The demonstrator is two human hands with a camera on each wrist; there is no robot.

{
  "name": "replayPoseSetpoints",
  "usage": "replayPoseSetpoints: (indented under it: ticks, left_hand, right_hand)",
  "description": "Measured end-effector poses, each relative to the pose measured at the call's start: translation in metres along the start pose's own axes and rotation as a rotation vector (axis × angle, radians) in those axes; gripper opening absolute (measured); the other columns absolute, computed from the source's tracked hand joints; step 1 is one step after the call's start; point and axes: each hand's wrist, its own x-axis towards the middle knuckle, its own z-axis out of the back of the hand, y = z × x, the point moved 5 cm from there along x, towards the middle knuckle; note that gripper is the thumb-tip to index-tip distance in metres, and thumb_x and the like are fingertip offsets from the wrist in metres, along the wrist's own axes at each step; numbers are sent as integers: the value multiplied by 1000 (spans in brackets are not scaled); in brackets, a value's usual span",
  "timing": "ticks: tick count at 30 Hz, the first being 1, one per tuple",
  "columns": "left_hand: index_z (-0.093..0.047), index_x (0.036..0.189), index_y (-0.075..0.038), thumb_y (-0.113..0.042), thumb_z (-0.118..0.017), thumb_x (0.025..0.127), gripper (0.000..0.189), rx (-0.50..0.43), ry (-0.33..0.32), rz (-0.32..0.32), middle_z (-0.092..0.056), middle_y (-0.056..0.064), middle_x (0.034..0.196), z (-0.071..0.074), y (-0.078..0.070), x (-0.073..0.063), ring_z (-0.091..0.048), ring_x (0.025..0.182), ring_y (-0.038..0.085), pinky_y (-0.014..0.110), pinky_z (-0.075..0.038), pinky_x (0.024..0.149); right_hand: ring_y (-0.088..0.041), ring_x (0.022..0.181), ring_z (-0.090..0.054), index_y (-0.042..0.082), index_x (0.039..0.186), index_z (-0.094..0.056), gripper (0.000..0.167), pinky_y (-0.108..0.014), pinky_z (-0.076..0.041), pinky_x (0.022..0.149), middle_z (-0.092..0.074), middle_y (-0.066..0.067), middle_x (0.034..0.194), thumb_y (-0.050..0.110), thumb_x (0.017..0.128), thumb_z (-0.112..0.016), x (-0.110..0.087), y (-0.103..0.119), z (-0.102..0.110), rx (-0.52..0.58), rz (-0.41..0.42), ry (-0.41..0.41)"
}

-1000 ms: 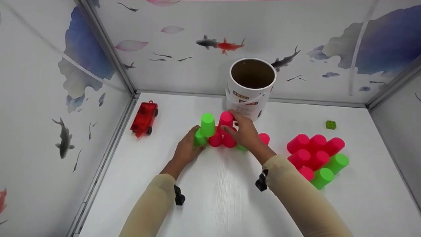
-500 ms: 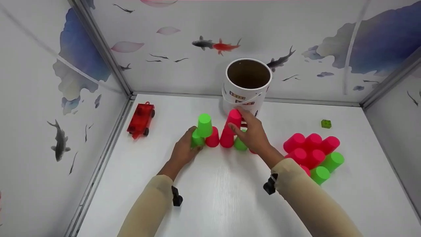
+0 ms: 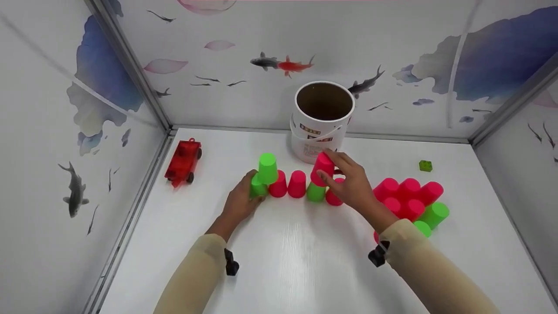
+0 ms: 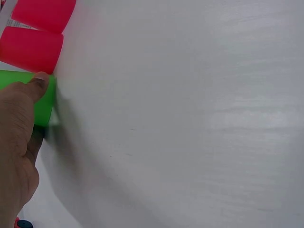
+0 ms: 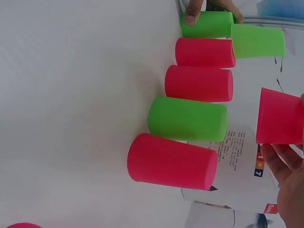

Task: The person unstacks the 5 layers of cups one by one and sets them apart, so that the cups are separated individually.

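Note:
Upside-down plastic cups stand side by side in a row across the white table. My left hand (image 3: 237, 198) grips the green cup (image 4: 45, 107) at the row's left end, thumb on its near side. To its right come two red cups (image 3: 297, 184), then a green cup (image 5: 187, 118) and a red cup (image 5: 172, 161). A second-level green cup (image 3: 267, 168) bridges the left green cup and the first red one. My right hand (image 3: 354, 185) holds another red cup (image 5: 280, 116) above the row, over the right green cup; the right wrist view shows a gap between them.
Behind the row stands a white bucket (image 3: 320, 141) with a handle. A cluster of red and green cups (image 3: 409, 192) is at the right, with a small green toy brick (image 3: 425, 165) beyond it. A red toy car (image 3: 185, 162) sits at the back left.
My right hand has carried the red cup rightward, from over the two red cups to over the right green cup. The left hand keeps its grip on the green cup.

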Motion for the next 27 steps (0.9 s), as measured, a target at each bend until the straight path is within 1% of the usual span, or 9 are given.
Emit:
replayPoseSetpoints:
  ticks: [2,7,13,14,16,18,20,22,27]
  left_hand:
    - [-32,170,-17,-26,-81,103,84,1,-6,-6,-56,11,163,0,0,0,-55,151,31,52,-44,130]
    - [-32,170,-16,-26,-83,102,86,5,-6,-12,-57,12,161,-1,-1,-2,-57,149,33,53,-46,129]
    - [-33,169,-17,-25,-83,101,85,-3,-17,-9,-58,12,160,-2,0,-2,-58,147,33,54,-46,129]
    - [-33,169,-17,-25,-84,101,85,-2,-16,-5,-58,12,160,-2,0,-2,-58,147,33,54,-46,128]
    - [-33,169,-18,-25,-83,101,85,2,-11,3,-58,12,160,-3,1,-2,-58,147,33,54,-46,129]
    - [-33,169,-18,-25,-84,101,86,1,-7,8,-57,12,161,-3,1,-2,-57,148,34,54,-45,129]
    - [-32,170,-17,-24,-84,101,86,3,-5,9,-57,13,162,-3,0,-2,-57,149,34,54,-45,129]
    - [-32,170,-18,-24,-83,101,86,3,-5,8,-57,12,162,-2,0,-1,-56,150,33,54,-44,130]
    - [-34,168,-18,-23,-84,101,85,0,-16,1,-58,12,160,0,-1,0,-57,147,33,54,-45,129]
  right_hand:
    - [-35,139,-64,21,164,-53,80,-57,-66,100,-64,-12,152,21,94,-91,-4,-3,7,-8,19,-17]
    - [-32,135,-67,24,164,-55,80,-54,-68,97,-66,-11,150,18,93,-92,-17,-12,26,-47,64,-66]
    - [-32,129,-71,22,162,-58,81,-53,-68,93,-69,-11,147,13,89,-94,-41,-28,51,-102,86,-128]
    - [-33,128,-72,21,161,-59,81,-48,-69,93,-69,-11,146,12,88,-94,-46,-31,55,-118,83,-139]
    - [-33,126,-73,21,161,-60,81,-32,-67,93,-70,-12,144,11,88,-95,-56,-38,63,-152,75,-158]
    - [-34,122,-74,20,159,-61,79,-15,-59,93,-71,-13,142,11,88,-94,-66,-44,72,-185,70,-177]
    - [-35,120,-74,20,158,-63,78,-3,-48,93,-71,-15,140,9,87,-94,-75,-49,82,-200,64,-193]
    - [-37,120,-73,19,157,-63,78,2,-42,94,-71,-17,139,7,87,-94,-83,-52,91,-213,62,-205]
    - [-42,121,-71,16,157,-63,78,5,-38,94,-70,-21,138,1,87,-92,-101,-60,114,-243,56,-232]
